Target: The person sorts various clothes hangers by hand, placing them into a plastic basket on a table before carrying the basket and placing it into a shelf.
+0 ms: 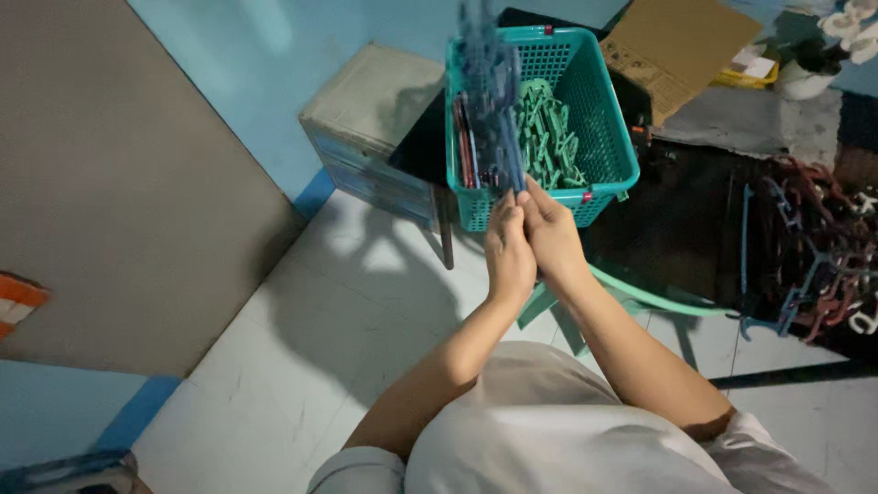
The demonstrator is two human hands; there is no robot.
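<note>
At the centre of the frame the left hand [508,252] and right hand [551,236] press side by side, each grip clamped on the lower end of a blurred blue hanger [489,87] that rises toward the top edge. Just behind it, a teal basket [608,110] holds green clips [544,133]. At the right edge lies a pile of hangers [814,261].

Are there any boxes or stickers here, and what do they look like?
Flattened brown cardboard box: top right, behind the teal plastic basket, tan with dark printing on one flap.
Small white packet: beside the cardboard, on something yellow.
No screens or signs show.
</note>
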